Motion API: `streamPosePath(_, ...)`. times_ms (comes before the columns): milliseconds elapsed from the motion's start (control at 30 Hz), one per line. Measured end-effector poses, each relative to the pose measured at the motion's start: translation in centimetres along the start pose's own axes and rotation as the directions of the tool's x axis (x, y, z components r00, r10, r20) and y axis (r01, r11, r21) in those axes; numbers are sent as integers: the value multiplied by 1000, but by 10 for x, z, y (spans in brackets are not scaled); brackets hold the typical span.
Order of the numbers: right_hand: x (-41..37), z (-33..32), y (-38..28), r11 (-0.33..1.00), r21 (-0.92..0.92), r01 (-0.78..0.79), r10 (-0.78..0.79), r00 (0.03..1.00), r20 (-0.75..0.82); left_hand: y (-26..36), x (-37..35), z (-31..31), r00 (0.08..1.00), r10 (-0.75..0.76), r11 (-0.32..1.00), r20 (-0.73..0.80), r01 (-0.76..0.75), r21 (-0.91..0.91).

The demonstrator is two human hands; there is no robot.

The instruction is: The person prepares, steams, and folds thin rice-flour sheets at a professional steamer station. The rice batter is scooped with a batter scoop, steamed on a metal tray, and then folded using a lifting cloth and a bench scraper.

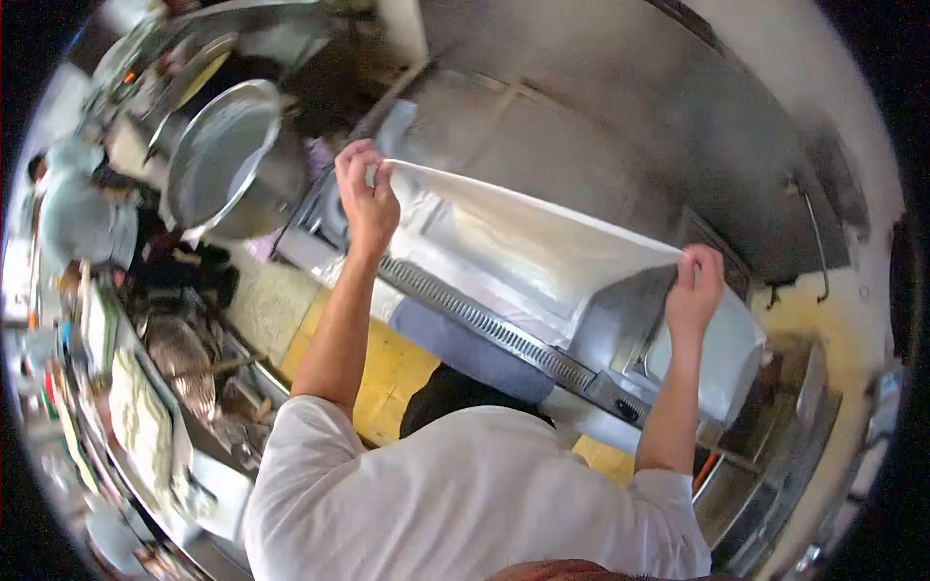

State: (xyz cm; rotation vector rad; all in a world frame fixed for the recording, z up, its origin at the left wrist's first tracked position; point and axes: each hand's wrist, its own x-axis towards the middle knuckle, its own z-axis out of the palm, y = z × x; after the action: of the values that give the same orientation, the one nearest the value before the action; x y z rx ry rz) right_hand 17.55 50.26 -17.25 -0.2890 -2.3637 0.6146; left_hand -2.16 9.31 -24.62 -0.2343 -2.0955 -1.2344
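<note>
A thin white sheet (542, 218) is stretched between my two hands, its far edge raised and its middle sagging. My left hand (368, 198) pinches its left corner with bent fingers. At the other end, my right hand (699, 281) grips the right corner between thumb and fingers. The sheet slopes down toward me over a steel appliance (615, 324). Along the appliance's front runs a slotted metal strip (475, 322), just below the sheet's near side. Both arms reach forward, apart.
A large metal bowl (266, 184) stands to the left of the appliance. Farther left, a person (87, 218) bends beside a crowded counter with a perforated metal bowl (179, 363) and white trays. A steel wall (620, 116) rises behind. A pale container (727, 353) sits at the right.
</note>
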Motion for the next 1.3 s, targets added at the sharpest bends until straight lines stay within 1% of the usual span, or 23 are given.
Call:
streamPosePath(33,-6,-12,-14,997,-27,78,-79,996,-36,12,-11,-27,999,-22,1000,-36,23,10)
streamPosePath(67,-12,-24,-25,992,23,121,-121,992,-25,29,-23,-54,995,-68,998,-70,67,-19)
streamPosePath(100,-18,-34,-34,985,68,156,-155,988,-22,25,-36,-81,996,7,997,-86,-1,72)
streamPosePath(167,-28,-51,-58,958,170,229,-232,973,-5,40,-68,-131,983,-48,997,-175,58,53)
streamPosePath(200,-33,-59,-75,945,173,279,-281,960,-11,54,-84,-155,970,-109,993,-219,115,15)
streamPosePath(300,-50,-73,-114,891,252,377,-387,922,-14,66,-136,-229,944,-104,983,-314,145,111)
streamPosePath(433,-68,-80,-176,782,405,474,-518,855,-2,107,-198,-323,861,-150,946,-487,268,183)
streamPosePath(500,-76,-80,-213,711,476,517,-589,808,3,126,-230,-372,777,-311,935,-547,352,-32)
streamPosePath(533,-81,-79,-231,674,506,538,-622,783,-4,132,-245,-396,707,-383,903,-595,423,-78)
streamPosePath(567,-87,-78,-247,660,581,476,-612,790,48,140,-262,-418,678,-367,903,-637,424,-70)
streamPosePath(600,-94,-76,-266,645,646,408,-606,788,108,152,-277,-442,645,-366,912,-671,392,-121)
streamPosePath(633,-101,-75,-287,606,674,423,-643,759,101,166,-291,-464,610,-364,920,-704,355,-168)
streamPosePath(700,-116,-74,-335,461,817,348,-706,701,100,198,-321,-507,518,-348,922,-781,341,-185)
streamPosePath(833,-155,-73,-438,300,907,295,-811,579,80,246,-393,-595,379,-113,943,-918,332,22)
streamPosePath(900,-188,-70,-496,162,973,162,-852,521,55,280,-432,-635,299,-57,940,-953,337,50)
streamPosePath(933,-207,-65,-525,83,987,134,-875,485,7,296,-451,-656,269,8,931,-963,351,106)
streamPosePath(967,-229,-62,-556,45,992,116,-895,445,-11,313,-471,-676,223,36,922,-974,368,119)
streamPosePath(1033,-275,-58,-616,7,1000,-18,-927,375,13,345,-507,-711,139,114,869,-984,465,167)
streamPosePath(1067,-304,-62,-644,-45,999,12,-940,338,-47,360,-525,-728,114,167,827,-979,525,202)
streamPosePath(1100,-333,-61,-673,-92,996,-11,-950,302,-84,372,-545,-744,81,180,816,-980,544,195)
streamPosePath(1167,-393,-67,-731,-159,987,16,-970,181,-160,391,-582,-775,29,225,764,-974,615,195)
streamPosePath(1200,-424,-71,-757,-166,986,3,-979,122,-165,399,-598,-790,0,253,720,-967,668,188)
streamPosePath(1300,-522,-71,-830,-203,979,-3,-978,-51,-203,409,-650,-835,-86,288,675,-954,724,139)
